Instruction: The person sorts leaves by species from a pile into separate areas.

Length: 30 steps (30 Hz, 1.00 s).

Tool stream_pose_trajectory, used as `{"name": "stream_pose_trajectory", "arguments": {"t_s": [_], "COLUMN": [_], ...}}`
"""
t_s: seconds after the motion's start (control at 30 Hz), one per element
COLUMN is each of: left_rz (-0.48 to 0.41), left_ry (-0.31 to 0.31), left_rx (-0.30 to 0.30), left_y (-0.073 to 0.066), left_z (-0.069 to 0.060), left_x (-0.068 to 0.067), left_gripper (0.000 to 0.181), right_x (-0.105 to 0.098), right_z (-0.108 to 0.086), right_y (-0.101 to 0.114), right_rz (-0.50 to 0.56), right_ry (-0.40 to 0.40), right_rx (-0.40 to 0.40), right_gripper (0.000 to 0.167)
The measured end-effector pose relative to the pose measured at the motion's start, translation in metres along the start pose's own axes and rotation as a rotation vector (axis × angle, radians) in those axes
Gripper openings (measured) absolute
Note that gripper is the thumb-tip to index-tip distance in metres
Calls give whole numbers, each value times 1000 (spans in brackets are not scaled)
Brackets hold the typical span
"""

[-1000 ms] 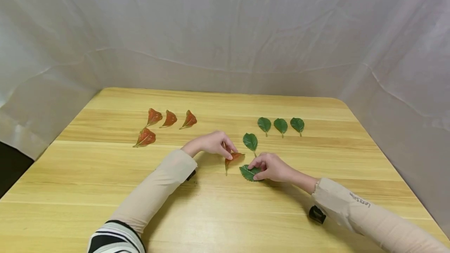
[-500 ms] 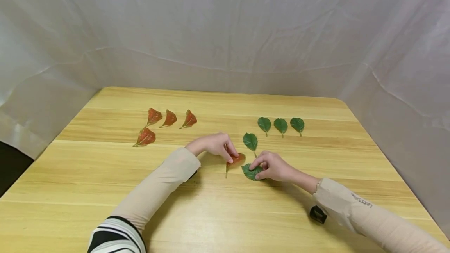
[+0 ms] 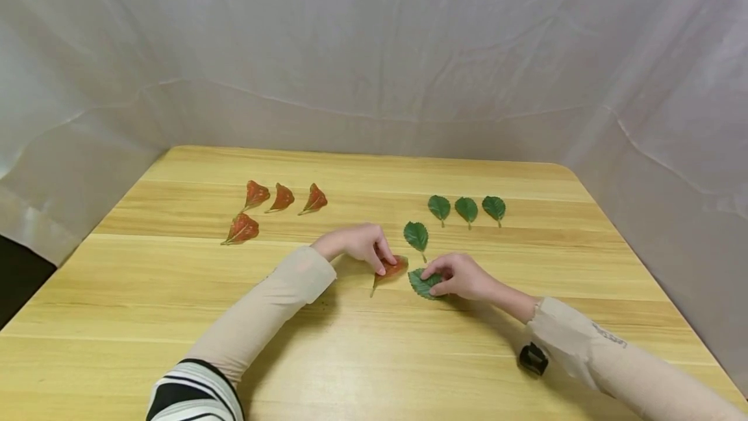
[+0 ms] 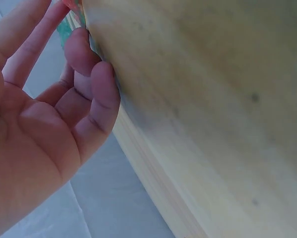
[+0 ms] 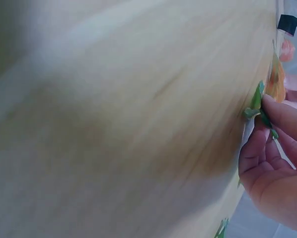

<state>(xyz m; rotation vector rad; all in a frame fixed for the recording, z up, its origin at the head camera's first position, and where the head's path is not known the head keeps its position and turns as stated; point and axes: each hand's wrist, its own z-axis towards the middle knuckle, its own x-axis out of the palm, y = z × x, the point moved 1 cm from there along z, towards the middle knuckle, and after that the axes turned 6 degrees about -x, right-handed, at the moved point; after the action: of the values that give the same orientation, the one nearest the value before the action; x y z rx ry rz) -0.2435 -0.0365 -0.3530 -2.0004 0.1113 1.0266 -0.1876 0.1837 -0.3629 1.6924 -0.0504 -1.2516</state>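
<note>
Near the middle of the table my left hand [image 3: 358,243] pinches a red leaf [image 3: 399,267] between thumb and fingers, its stem pointing toward me. Just to the right, my right hand [image 3: 464,278] pinches a green leaf [image 3: 419,282], whose tip points left at the red one. A small gap separates the two leaves. In the right wrist view the green leaf [image 5: 258,97] looks raised at its edges between thumb and fingers. Only a bit of the red leaf [image 4: 73,5] shows in the left wrist view. A single green leaf [image 3: 415,236] lies just behind both hands.
Three red leaves [image 3: 283,197] lie in a row at the back left, with another red leaf [image 3: 242,229] in front of them. Three green leaves [image 3: 466,209] form a row at the back right. Pale cloth [image 3: 374,51] hangs around the wooden table [image 3: 362,362].
My right hand has drawn the green leaf slightly to the right. My left hand has shifted a little right and toward me, and more of the red leaf's face shows.
</note>
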Motion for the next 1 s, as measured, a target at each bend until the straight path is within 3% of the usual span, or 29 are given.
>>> {"name": "stream_pose_trajectory", "arguments": {"t_s": [0.23,0.5,1.0], "left_rz": [-18,-30,-2], "left_ry": [-6,2,-2], "left_rx": [-31,-17,-30], "left_y": [-1,-2,-2], "left_z": [-1,-1,-1], "left_x": [2,2,3], "left_gripper": [27,27,28], "right_x": [-12,-30,-45], "right_z": [-6,-11,-8], "right_y": [0,-2,-24], "right_rz": [-13,18,63], "right_ry": [-54,-127,-185], "right_rx": [48,118,218], "right_gripper": [17,23,33]}}
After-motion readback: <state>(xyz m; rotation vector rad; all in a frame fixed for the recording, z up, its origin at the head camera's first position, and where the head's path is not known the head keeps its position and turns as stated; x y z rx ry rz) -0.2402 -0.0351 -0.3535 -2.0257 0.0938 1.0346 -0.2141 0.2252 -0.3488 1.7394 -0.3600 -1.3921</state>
